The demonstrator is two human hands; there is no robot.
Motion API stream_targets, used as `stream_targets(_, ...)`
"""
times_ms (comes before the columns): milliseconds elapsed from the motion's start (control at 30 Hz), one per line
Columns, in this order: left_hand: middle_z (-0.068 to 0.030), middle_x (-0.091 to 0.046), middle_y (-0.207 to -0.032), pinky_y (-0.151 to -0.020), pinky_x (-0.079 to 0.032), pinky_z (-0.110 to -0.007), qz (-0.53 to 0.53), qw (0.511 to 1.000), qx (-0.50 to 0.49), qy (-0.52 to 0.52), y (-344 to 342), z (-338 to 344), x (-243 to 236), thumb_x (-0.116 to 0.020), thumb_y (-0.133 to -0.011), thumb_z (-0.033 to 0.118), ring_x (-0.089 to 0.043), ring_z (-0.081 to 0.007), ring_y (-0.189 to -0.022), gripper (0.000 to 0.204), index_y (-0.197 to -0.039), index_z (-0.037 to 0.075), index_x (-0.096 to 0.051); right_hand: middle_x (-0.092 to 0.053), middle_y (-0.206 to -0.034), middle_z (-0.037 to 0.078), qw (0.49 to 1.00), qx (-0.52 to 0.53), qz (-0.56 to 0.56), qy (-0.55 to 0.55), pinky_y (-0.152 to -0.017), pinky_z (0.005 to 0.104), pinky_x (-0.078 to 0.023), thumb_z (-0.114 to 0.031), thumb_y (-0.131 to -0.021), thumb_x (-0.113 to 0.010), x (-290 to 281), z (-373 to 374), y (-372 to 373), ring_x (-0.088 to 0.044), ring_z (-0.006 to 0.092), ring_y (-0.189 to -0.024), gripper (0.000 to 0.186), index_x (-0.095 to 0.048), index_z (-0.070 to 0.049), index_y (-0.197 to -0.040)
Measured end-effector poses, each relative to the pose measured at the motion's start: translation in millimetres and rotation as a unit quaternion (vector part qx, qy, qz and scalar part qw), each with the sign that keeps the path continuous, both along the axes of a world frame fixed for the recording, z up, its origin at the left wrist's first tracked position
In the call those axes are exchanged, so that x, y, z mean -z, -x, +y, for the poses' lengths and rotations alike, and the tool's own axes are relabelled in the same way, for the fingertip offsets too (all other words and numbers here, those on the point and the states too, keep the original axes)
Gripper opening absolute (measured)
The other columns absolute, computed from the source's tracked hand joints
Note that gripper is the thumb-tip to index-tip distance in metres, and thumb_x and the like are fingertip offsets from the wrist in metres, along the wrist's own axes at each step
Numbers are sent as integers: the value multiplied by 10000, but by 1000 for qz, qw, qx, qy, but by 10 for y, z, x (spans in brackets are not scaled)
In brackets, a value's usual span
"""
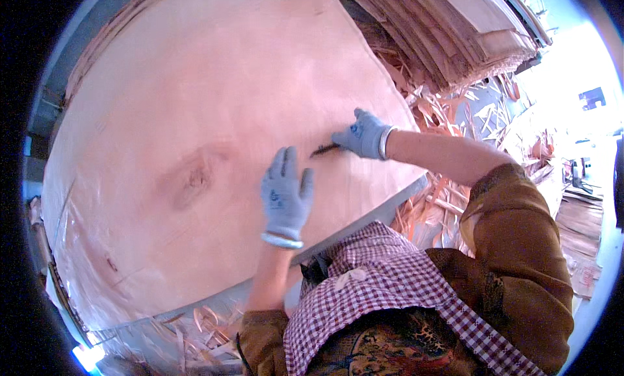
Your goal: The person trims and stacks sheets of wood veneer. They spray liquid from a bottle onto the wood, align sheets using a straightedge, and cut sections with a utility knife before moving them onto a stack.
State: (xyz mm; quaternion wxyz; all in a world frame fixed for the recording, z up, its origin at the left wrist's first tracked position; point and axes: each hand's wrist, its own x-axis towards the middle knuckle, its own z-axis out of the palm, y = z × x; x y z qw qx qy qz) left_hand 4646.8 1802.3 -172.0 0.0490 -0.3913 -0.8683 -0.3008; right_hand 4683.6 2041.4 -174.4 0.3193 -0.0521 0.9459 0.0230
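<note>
A large pale wood veneer sheet [240, 83] lies across the work table in front of me. My left hand [285, 197], in a light blue-grey glove, rests on it with the fingers stretched out. My right hand [365, 137], gloved alike, is closed around a dark, slim knife [322, 150]. The knife's tip points left toward my left fingertips and is at or just above the sheet; I cannot tell if it touches. A brownish knot mark [195, 179] shows in the veneer to the left of my left hand.
A thick stack of veneer sheets [448, 35] stands at the far right. Loose veneer scraps [445, 126] lie between it and the sheet, and more scraps [201, 330] lie below the near edge. My checked apron [383, 265] is close to the table's edge [364, 226].
</note>
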Motion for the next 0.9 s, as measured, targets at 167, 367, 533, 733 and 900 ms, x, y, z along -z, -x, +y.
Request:
stream_targets(167, -194, -514, -1206, -913, -383, -448, -2, 1000, -21, 5, 8, 526, 265, -652, -756, 408, -499, -335, -1084, 621, -1214, 16, -502, -646, -869, 50, 998, -44, 39, 14, -956, 474, -347, -176, -840, -463, -200, -54, 37, -625, 239, -844, 227, -564, -211, -1040)
stream_targets(367, -174, -488, -1250, -937, -341, -466, 33, 991, -15, 127, -79, 710, 330, -636, -717, 532, -474, -346, -1098, 726, -1254, 66, -491, -635, -848, 52, 985, -76, 140, 69, -943, 461, -356, -178, -852, -448, 106, 929, -283, -607, 247, -820, 253, -554, -206, -1080)
stream_targets(533, -177, -480, -1247, -933, -336, -457, 47, 988, -30, 145, -93, 724, 376, -650, -703, 532, -460, -354, -1092, 739, -1264, 76, -494, -631, -827, 36, 982, -87, 162, 38, -832, 386, -402, -239, -866, -484, 203, 1487, -508, -598, 206, -770, 237, -559, -202, -1087)
stream_targets(733, -156, -469, -1267, -938, -333, -445, 59, 986, -29, 152, -105, 792, 407, -665, -689, 528, -453, -330, -1104, 737, -1259, 88, -508, -634, -736, 78, 972, 149, 115, 140, -750, 361, -436, -250, -831, -564, 329, 2057, -769, -594, 244, -697, 212, -587, -96, -975)
stream_targets(900, -132, -482, -1241, -898, -367, -439, 98, 984, -44, 145, -145, 749, 442, -649, -684, 549, -471, -331, -1042, 730, -1238, 91, -526, -625, -735, 102, 969, 241, 38, 43, -662, 405, -454, -232, -859, -505, -151, 2200, -962, -609, 258, -676, 188, -547, -132, -1013)
